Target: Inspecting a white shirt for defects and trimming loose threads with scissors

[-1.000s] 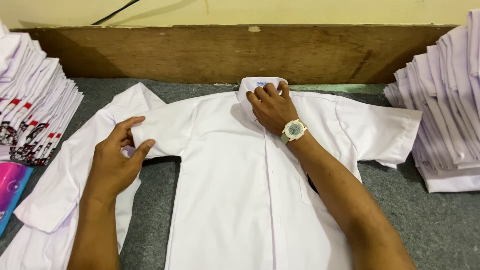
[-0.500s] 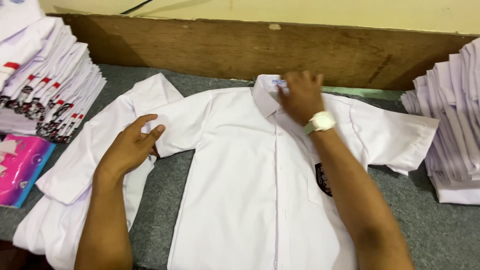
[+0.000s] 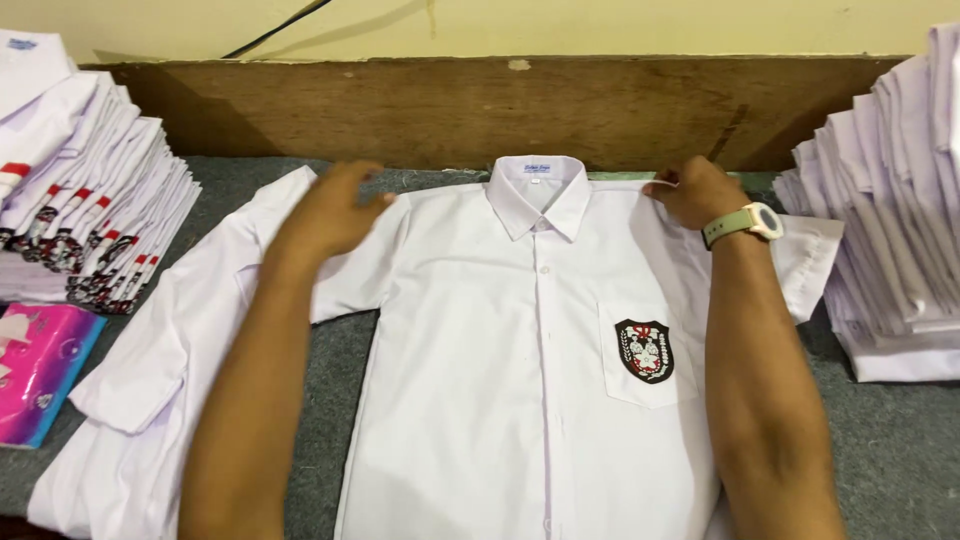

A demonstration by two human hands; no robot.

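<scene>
Head view | left hand (image 3: pixel 335 208) open, flat on white shirt (image 3: pixel 520 380) shoulder | right hand (image 3: pixel 695 192) pinching opposite shoulder seam | advice: tension both shoulders evenly, collar (image 3: pixel 538 195) centred

A flat pink package (image 3: pixel 40 370) lies at the table's left edge.

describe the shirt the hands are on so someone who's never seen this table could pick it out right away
On the grey table, between two stacks of folded white clothes, one white shirt lies spread flat, collar toward the wooden board. The left hand and right hand rest on its shoulders. Only it shows a dark crest badge on its chest pocket.
</scene>
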